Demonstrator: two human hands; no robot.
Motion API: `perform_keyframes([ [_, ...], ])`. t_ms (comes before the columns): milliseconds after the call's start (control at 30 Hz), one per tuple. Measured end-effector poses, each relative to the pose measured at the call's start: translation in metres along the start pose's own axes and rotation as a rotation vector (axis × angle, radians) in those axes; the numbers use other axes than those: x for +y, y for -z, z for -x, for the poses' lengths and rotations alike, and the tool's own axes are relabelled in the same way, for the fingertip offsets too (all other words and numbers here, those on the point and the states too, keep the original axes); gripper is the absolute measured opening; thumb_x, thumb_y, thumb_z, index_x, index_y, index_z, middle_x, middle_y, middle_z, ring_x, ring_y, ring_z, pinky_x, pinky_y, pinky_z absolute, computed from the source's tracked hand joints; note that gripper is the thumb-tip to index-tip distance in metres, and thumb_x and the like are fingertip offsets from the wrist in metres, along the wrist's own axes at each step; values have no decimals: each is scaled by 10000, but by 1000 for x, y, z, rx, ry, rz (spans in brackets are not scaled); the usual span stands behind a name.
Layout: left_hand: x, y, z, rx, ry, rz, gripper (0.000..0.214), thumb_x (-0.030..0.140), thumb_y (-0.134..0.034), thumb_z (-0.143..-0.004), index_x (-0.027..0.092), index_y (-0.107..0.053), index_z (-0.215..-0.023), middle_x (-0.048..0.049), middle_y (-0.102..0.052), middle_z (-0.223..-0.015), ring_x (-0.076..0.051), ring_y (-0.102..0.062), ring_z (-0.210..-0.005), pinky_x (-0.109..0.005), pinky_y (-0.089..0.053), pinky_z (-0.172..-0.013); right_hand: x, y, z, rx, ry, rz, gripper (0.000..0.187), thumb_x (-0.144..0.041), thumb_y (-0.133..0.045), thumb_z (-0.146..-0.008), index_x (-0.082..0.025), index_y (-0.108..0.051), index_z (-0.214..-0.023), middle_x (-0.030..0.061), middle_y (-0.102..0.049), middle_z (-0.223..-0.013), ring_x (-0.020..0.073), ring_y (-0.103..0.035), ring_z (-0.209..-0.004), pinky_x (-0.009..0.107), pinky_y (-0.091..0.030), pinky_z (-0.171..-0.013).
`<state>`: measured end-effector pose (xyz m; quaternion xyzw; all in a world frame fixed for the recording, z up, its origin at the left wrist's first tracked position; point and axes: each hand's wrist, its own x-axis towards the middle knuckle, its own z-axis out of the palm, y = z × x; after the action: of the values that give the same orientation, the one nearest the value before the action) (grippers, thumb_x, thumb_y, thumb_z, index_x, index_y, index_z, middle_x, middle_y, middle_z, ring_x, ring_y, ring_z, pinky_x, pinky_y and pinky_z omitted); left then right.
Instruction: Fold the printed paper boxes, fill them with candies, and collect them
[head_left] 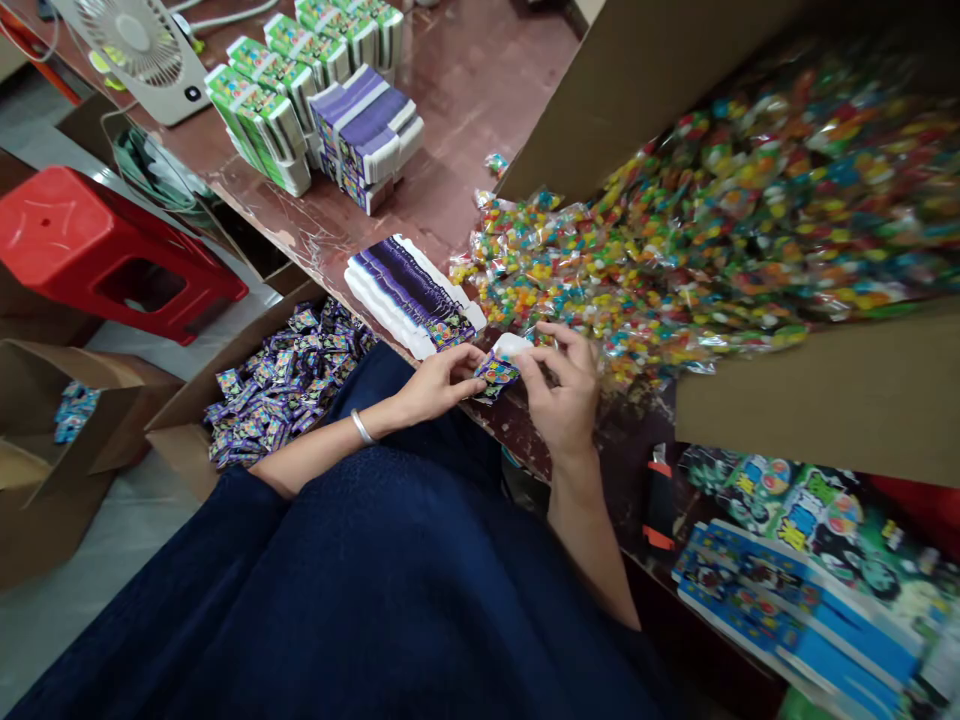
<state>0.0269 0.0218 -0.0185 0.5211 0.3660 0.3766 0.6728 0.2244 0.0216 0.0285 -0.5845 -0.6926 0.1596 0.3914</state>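
Observation:
My left hand [439, 385] and my right hand [562, 385] meet at the table's front edge, both pinching a small purple printed box [496, 375] between them. A white flap of it shows by my right fingers. A fanned stack of flat purple box blanks [409, 290] lies just behind my left hand. A heap of clear candy packets [600, 270] spills from a big cardboard box [817, 390] right behind my right hand.
Stacks of green boxes [262, 110] and purple boxes [367, 135] stand farther back beside a white fan [142, 50]. A carton of filled purple boxes [285, 385] sits on the floor at my left, near a red stool [112, 255]. Blue printed cartons [795, 590] lie at lower right.

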Motion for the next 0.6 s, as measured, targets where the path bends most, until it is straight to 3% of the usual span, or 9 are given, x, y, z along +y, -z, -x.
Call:
perform_keyframes([
  [133, 1, -2, 4, 27, -121, -18, 498, 233, -731, -896, 215, -539, -1355, -57, -642, -1093, -137, -660, -896, -290, -572, -821, 0, 4, 1, -173, -4, -139, 240, -400, -601, -994, -261, -796, -998, 88, -713, -1360, 297, -657, -1284, 528, -525, -1124],
  [267, 7, -2, 5, 15, -163, 17, 522, 290, -722, -932, 257, -538, -1419, -53, -638, -1113, -129, -658, -892, -279, -569, -825, 1, -5, 17, -40, -216, -382, 333, -468, -702, -939, -263, -739, -1199, 84, -774, -1200, 247, -768, -1035, 417, -641, -919],
  [367, 10, -1, 4, 2, -126, 78, 469, 364, -764, -913, 233, -592, -1329, -38, -634, -1046, -120, -634, -863, -260, -549, -800, 3, -18, 29, 41, -283, -446, 306, -473, -758, -892, -237, -744, -1087, 80, -787, -1108, 236, -778, -973, 397, -645, -892],
  [500, 7, -2, 1, -36, -65, 113, 467, 466, -802, -877, 203, -605, -1208, -41, -645, -1058, -79, -567, -747, -209, -494, -674, 1, -30, 33, 106, -215, -472, 212, -428, -723, -925, -219, -703, -897, 93, -767, -1146, 234, -758, -1042, 397, -620, -922],
  [600, 5, -4, 0, -5, -79, 127, 488, 475, -829, -851, 204, -567, -1161, -37, -630, -1066, -60, -534, -718, -178, -463, -618, -3, -33, 28, 148, -218, -558, 210, -406, -759, -905, -231, -650, -943, 66, -769, -1057, 206, -762, -960, 359, -619, -864],
])
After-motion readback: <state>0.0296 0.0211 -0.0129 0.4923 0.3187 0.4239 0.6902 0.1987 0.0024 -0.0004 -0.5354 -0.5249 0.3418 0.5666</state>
